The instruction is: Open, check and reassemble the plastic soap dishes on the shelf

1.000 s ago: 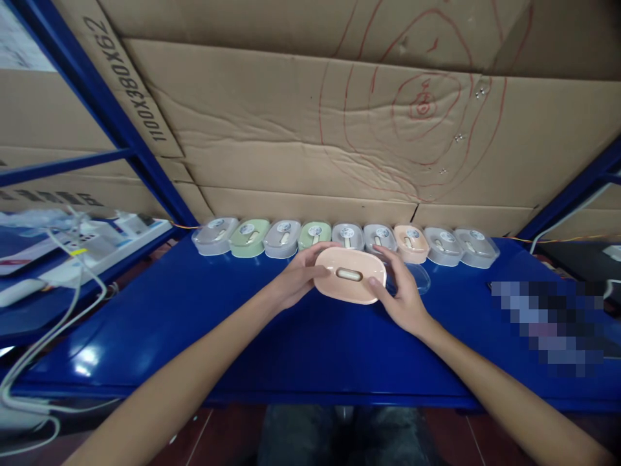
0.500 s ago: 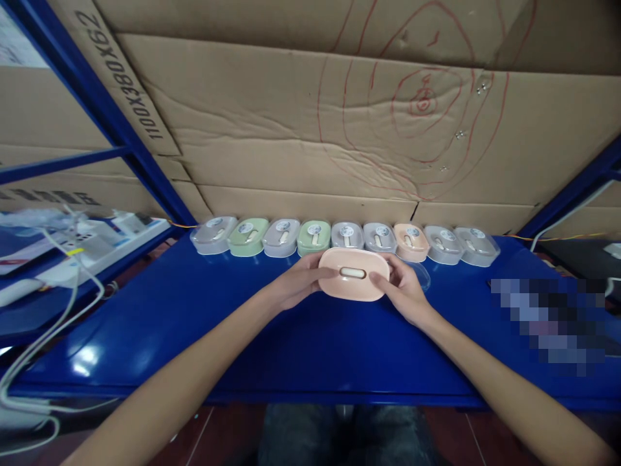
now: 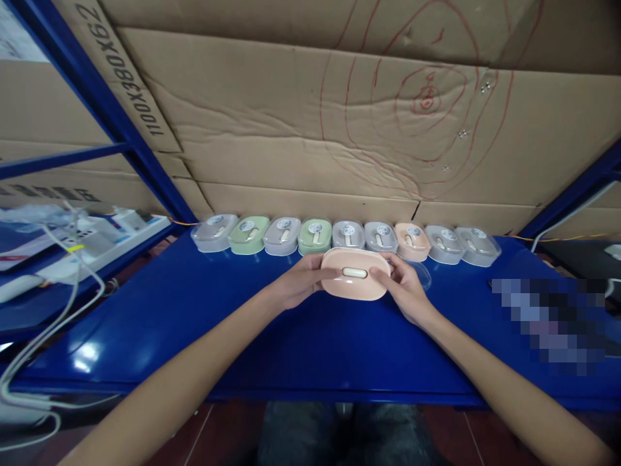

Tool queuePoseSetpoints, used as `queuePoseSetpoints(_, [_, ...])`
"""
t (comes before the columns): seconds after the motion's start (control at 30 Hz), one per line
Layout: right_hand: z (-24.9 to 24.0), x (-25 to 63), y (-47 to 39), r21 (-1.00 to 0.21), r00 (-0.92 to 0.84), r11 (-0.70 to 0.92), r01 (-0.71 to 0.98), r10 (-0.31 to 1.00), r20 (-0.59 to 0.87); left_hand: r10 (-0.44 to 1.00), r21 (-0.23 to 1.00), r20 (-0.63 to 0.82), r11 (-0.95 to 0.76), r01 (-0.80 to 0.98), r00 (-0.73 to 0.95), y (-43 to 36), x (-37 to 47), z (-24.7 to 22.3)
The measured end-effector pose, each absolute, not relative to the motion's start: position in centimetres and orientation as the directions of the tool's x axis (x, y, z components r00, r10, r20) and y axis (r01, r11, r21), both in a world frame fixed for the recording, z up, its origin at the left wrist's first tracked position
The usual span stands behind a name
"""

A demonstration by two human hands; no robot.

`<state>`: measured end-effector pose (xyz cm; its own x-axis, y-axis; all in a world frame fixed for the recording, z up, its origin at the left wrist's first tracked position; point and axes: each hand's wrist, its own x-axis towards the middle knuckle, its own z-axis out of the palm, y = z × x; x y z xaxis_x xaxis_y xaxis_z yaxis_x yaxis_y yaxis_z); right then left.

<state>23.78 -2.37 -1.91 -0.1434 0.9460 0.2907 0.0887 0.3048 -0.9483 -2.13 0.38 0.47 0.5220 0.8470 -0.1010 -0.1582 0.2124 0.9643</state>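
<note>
Between my hands is a pink oval box (image 3: 356,288) with a white bar-shaped piece (image 3: 354,273) in a slot at the middle of its face. My left hand (image 3: 301,283) grips its left end, thumb on the face and fingers behind. On the right end, my right hand (image 3: 400,285) holds it the same way, its thumb close to the slot. The box is raised off the blue table, its face tilted toward me. Behind my right hand lies a clear plastic cover (image 3: 423,275), partly hidden by that hand.
Along the table's back edge stands a row of several boxes with clear covers: grey (image 3: 215,234), green (image 3: 249,237) and one pink (image 3: 412,243). A cardboard sheet (image 3: 252,129) rises behind them. White cables and a power strip (image 3: 97,252) are at the left of the blue table (image 3: 291,362).
The pink box stays in both hands. Its face has turned very slightly, and the whole view has shifted a little; otherwise nothing has visibly moved.
</note>
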Motion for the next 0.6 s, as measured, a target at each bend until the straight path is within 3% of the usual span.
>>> queuePoseSetpoints(0.27, [-1.4, 23.4, -2.5, -0.975, -0.145, 0.219, 0.031, 0.966, 0.212, 0.837, 0.957, -0.071, 0.21, -0.199, 0.543, 0.6, -2.0, -0.6])
queuePoseSetpoints(0.4, [-0.6, 23.9, -2.7, -0.929, -0.165, 0.335, 0.159, 0.936, 0.309, 0.843, 0.947, -0.096, 0.241, -0.213, 0.529, 0.7, -2.0, -0.4])
queuePoseSetpoints(0.47, [0.1, 24.9, -2.7, -0.804, -0.192, 0.479, 0.352, 0.878, 0.439, 0.857, 0.938, -0.109, 0.256, -0.232, 0.504, 0.9, -2.1, -0.3])
queuePoseSetpoints(0.53, [0.7, 26.3, -2.4, -0.582, -0.264, 0.585, 0.564, 0.796, 0.545, 0.882, 0.931, -0.109, 0.252, -0.265, 0.458, 1.1, -2.3, -0.2])
queuePoseSetpoints(0.6, [0.9, 27.6, -1.8, -0.359, -0.368, 0.606, 0.71, 0.754, 0.545, 0.912, 0.923, -0.1, 0.235, -0.305, 0.398, 1.4, -2.6, -0.2])
